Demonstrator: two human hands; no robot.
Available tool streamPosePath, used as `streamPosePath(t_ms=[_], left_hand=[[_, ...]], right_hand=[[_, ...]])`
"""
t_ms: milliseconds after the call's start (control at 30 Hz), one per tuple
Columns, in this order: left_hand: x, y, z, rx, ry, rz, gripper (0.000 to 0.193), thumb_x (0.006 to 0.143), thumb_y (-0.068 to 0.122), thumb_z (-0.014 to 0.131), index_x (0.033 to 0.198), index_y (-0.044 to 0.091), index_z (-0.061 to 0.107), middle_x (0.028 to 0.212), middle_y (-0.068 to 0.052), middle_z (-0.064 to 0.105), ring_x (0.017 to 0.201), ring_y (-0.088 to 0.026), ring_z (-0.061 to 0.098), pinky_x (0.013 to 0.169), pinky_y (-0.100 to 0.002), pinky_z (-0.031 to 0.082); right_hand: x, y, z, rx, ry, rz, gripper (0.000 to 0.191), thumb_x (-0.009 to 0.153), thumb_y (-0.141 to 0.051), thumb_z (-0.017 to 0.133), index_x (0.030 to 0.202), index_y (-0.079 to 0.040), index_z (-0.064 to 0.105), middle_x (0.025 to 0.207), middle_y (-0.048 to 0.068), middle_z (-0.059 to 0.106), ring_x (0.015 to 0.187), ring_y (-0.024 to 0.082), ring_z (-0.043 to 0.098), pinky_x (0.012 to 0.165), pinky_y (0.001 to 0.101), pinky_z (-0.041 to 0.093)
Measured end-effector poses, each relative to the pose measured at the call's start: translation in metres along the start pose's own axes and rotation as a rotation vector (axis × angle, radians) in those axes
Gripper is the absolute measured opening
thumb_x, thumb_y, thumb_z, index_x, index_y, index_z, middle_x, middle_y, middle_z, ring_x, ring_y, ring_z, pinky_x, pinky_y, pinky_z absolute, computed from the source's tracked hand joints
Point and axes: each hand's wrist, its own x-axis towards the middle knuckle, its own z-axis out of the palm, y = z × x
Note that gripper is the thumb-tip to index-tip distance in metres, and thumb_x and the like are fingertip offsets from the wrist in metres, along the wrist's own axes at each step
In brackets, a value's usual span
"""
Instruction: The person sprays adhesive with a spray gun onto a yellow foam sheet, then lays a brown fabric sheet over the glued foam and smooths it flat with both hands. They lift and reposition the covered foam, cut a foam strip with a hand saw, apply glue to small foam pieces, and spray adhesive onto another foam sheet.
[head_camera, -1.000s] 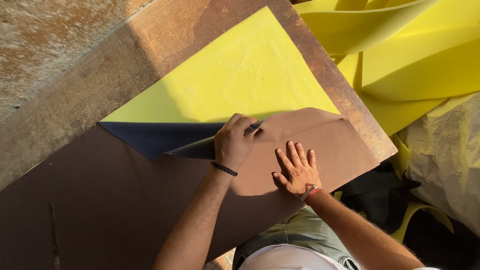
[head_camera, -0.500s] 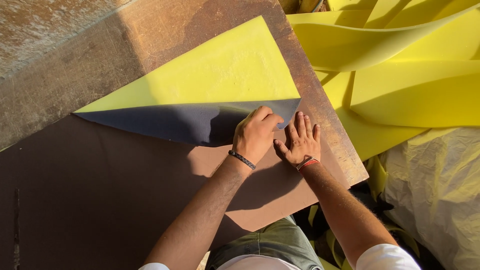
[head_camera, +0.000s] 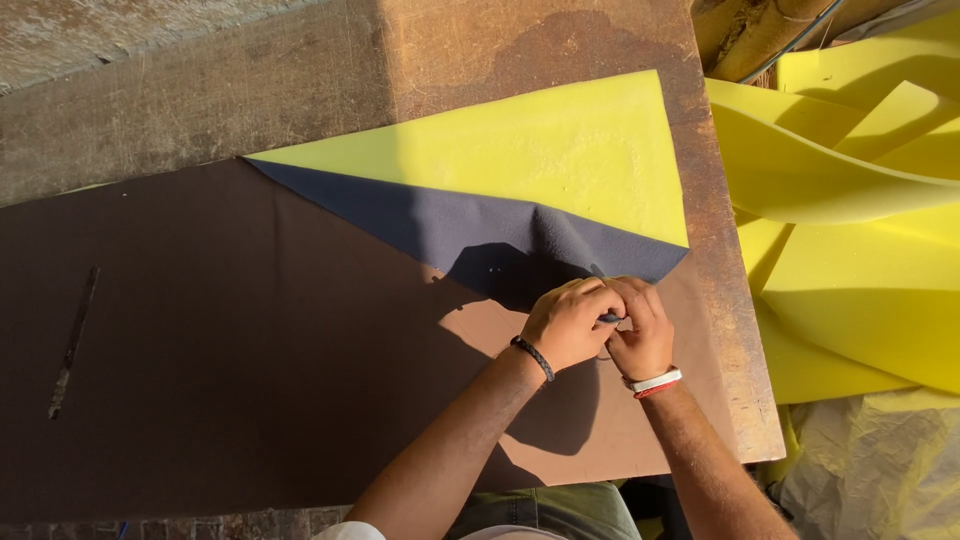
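Observation:
A yellow foam sheet (head_camera: 540, 150) lies on a wooden table (head_camera: 300, 80). A grey fabric layer (head_camera: 470, 225) is folded back over it in a long triangle. Below that, a brown sheet (head_camera: 250, 350) covers most of the table. My left hand (head_camera: 568, 325), with a black braided band at the wrist, and my right hand (head_camera: 642, 335), with white and red bands, are pressed together at the tip of the grey flap. Both pinch the flap's corner between their fingers. The fingers hide the corner itself.
Loose yellow foam pieces (head_camera: 850, 200) are piled beyond the table's right edge, above a pale plastic sheet (head_camera: 880, 470). A dark narrow strip (head_camera: 72, 340) lies on the brown sheet at far left. The table's near edge runs along the bottom.
My right hand has lifted from lying flat on the brown sheet and closed in beside my left hand on the flap's corner. The grey flap now stretches further left.

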Motion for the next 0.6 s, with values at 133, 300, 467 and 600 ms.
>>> streamPosePath(t_ms=[133, 300, 467, 600], left_hand=[[-0.057, -0.036, -0.024, 0.007, 0.277, 0.084, 0.037, 0.089, 0.022, 0.075, 0.121, 0.007, 0.062, 0.117, -0.014, 0.067, 0.113, -0.034, 0.064, 0.097, -0.045, 0.053], [-0.129, -0.12, -0.062, 0.508, 0.108, -0.346, 0.07, 0.091, 0.045, 0.066, 0.15, 0.013, 0.044, 0.158, -0.023, 0.033, 0.147, -0.041, 0.03, 0.118, -0.059, 0.022], [-0.134, -0.213, -0.135, 0.681, 0.109, -0.838, 0.08, 0.095, 0.064, 0.048, 0.162, 0.03, 0.021, 0.17, -0.013, 0.008, 0.156, -0.035, 0.007, 0.12, -0.066, 0.003], [-0.098, -0.265, -0.211, 0.631, 0.178, -1.066, 0.082, 0.093, 0.071, 0.044, 0.163, 0.038, 0.014, 0.173, -0.008, 0.0, 0.158, -0.033, 0.0, 0.119, -0.07, -0.001]], right_hand=[[0.042, 0.008, -0.006, 0.089, 0.04, -0.075, 0.03, 0.089, 0.009, 0.067, 0.113, -0.008, 0.075, 0.11, 0.008, 0.073, 0.103, 0.022, 0.072, 0.089, 0.0314, 0.06], [0.104, 0.031, -0.018, 0.389, 0.154, 0.126, 0.016, 0.101, 0.001, 0.073, 0.117, 0.0, 0.07, 0.116, 0.007, 0.073, 0.107, 0.013, 0.068, 0.097, 0.0253, 0.055], [0.157, 0.046, -0.018, 0.61, 0.123, 0.095, 0.02, 0.105, 0.002, 0.071, 0.124, 0.0, 0.069, 0.114, 0.005, 0.073, 0.106, 0.012, 0.068, 0.101, 0.0242, 0.055], [0.171, 0.054, 0.003, 0.387, 0.053, -0.122, 0.012, 0.104, 0.004, 0.071, 0.115, 0.003, 0.065, 0.11, 0.007, 0.063, 0.106, 0.016, 0.061, 0.101, 0.0282, 0.053]])
